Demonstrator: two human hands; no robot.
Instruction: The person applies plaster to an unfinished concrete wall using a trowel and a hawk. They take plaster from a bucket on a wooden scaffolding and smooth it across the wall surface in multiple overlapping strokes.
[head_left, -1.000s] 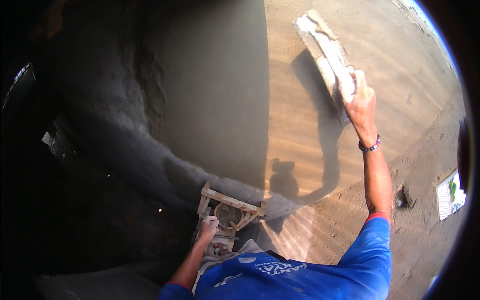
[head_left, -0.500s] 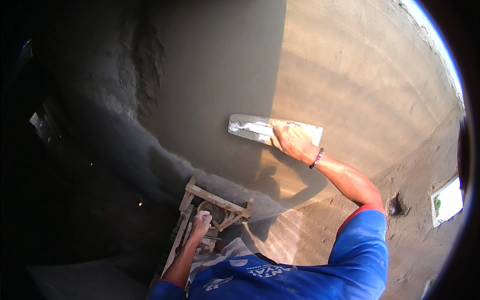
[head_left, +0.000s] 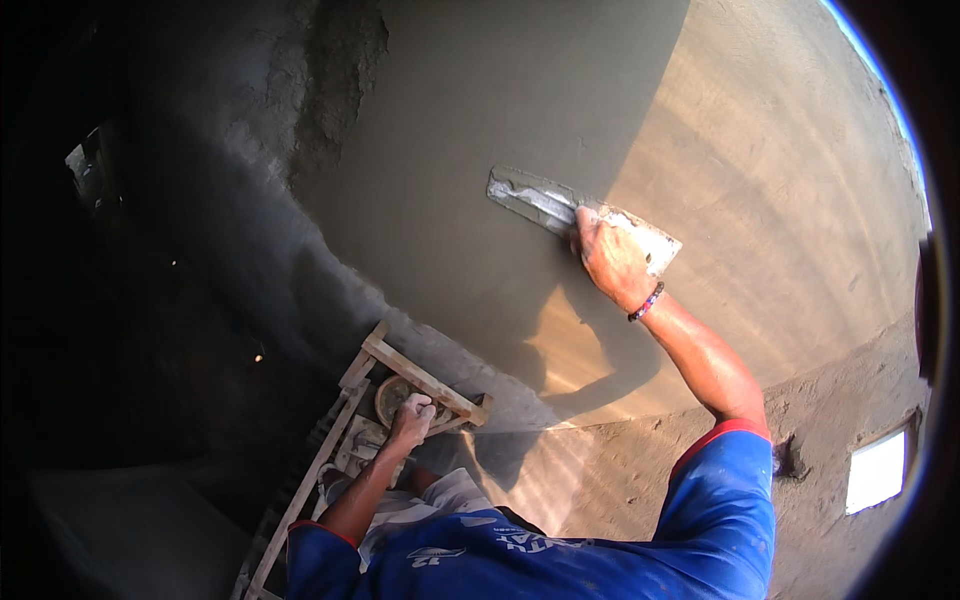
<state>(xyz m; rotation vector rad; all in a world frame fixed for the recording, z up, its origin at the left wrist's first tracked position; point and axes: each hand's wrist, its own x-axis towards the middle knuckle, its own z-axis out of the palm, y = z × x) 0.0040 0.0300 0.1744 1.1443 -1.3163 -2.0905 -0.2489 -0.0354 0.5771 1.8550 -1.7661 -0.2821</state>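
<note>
Gripping a rectangular metal trowel point(head_left: 542, 201), our right hand point(head_left: 614, 258) is wrapping its fingers round the handle, up on the smooth plastered wall point(head_left: 450, 130). The trowel's sitting well in from the wall's lower edge, with its blade slanting: the left end is lying in shade and the right end is catching the sun, so it's straddling that light line. We're not able to tell if the whole blade is touching.

Our left hand point(head_left: 412, 418) is hanging lower down, fingers curled in; we're not seeing whether they're closing round anything. It's overlapping a round container point(head_left: 388, 404) beside a wooden frame point(head_left: 428, 378), which is standing near the wall's lower edge.

Other bits: we're wearing a blue shirt point(head_left: 705, 500) and a beaded bracelet point(head_left: 646, 302) on the right wrist. A rough dark patch point(head_left: 338, 85) is running down the wall's left part. Past its right corner, a side wall point(head_left: 650, 465) is showing a small hole point(head_left: 790, 456) and a bright window opening point(head_left: 876, 472).
</note>
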